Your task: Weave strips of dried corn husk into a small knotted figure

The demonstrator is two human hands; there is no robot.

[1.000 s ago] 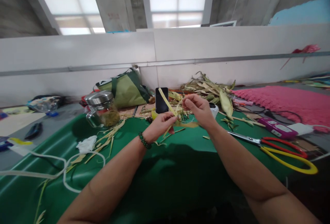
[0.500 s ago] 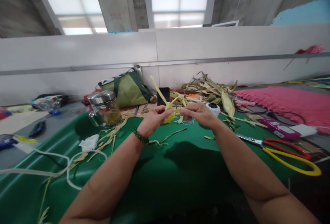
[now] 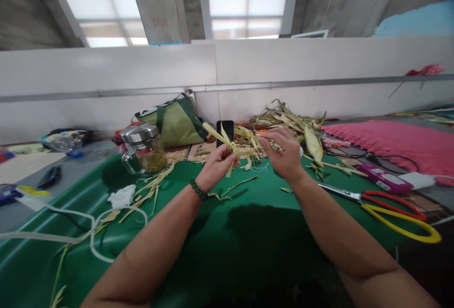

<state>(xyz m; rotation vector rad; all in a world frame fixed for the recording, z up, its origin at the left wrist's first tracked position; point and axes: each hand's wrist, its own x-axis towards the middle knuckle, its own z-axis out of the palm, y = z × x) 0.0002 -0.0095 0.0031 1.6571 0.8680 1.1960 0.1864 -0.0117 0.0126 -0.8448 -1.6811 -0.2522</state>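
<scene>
My left hand [image 3: 217, 165], with a green bead bracelet [image 3: 198, 189] on its wrist, is closed in a pinch on strips of pale yellow-green corn husk [image 3: 213, 132]. The strips cross just above its fingertips, and a short end hangs below them. Off to the right, my right hand [image 3: 283, 152] is raised with fingers stretched out and thumb below, apart from the left. Its fingertips overlap loose husks behind, so a thin strip there would be hard to make out. The green mat [image 3: 244, 251] lies beneath both hands.
A husk pile [image 3: 283, 121], phone [image 3: 230, 129] and green bag [image 3: 180, 123] stand behind. A lidded glass jar [image 3: 144, 149] and white tissue [image 3: 121, 197] sit left. Right are large scissors [image 3: 362, 197], a purple device [image 3: 385, 178] and pink fabric [image 3: 393, 145].
My right hand has come away from the left, moving right and slightly up, its fingers straightening. The husk strips in my left hand have tilted further left and lower.
</scene>
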